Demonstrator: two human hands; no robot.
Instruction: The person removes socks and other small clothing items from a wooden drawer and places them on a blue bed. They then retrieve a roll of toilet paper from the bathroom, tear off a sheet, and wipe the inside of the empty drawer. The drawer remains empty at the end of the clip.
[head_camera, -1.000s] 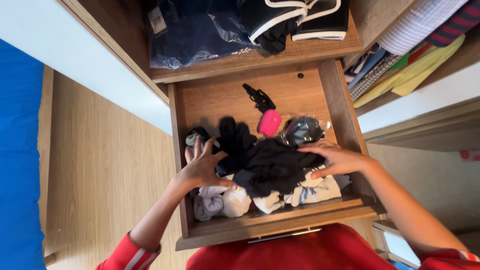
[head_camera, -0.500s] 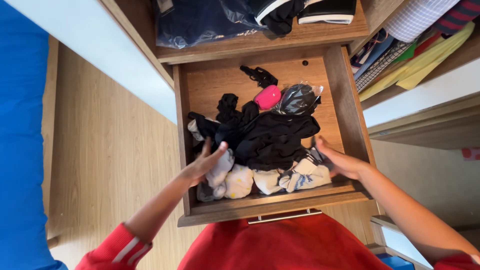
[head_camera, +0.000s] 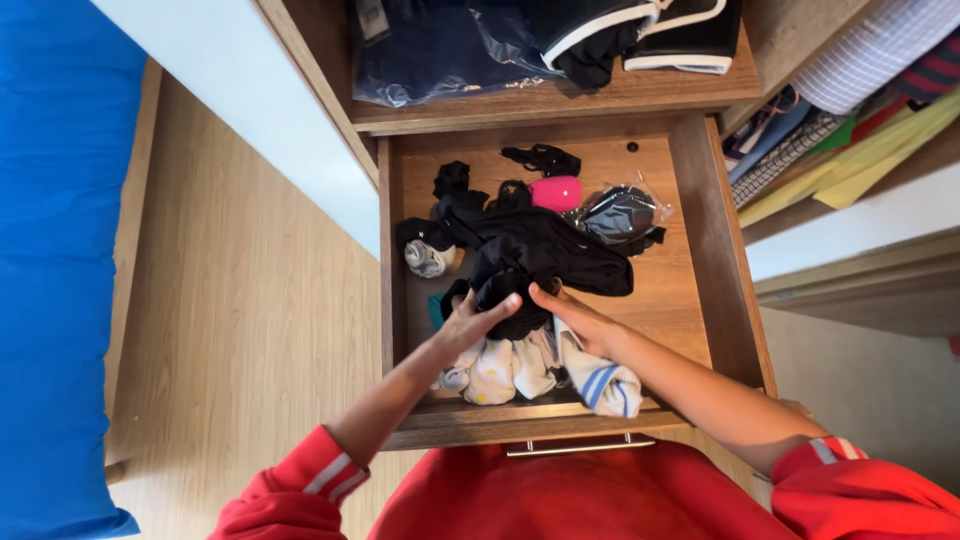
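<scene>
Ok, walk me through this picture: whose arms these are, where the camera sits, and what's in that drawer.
No machine here: a person in red sleeves wears a camera on the head, looking down at their own two hands. The single view shows an open wooden drawer under a shelf. The left hand and right hand meet on a heap of black clothes, fingers pressing into it. Whether either truly grips the cloth is unclear. In front lie pale rolled socks; behind, a pink object and a dark bundle in clear plastic.
</scene>
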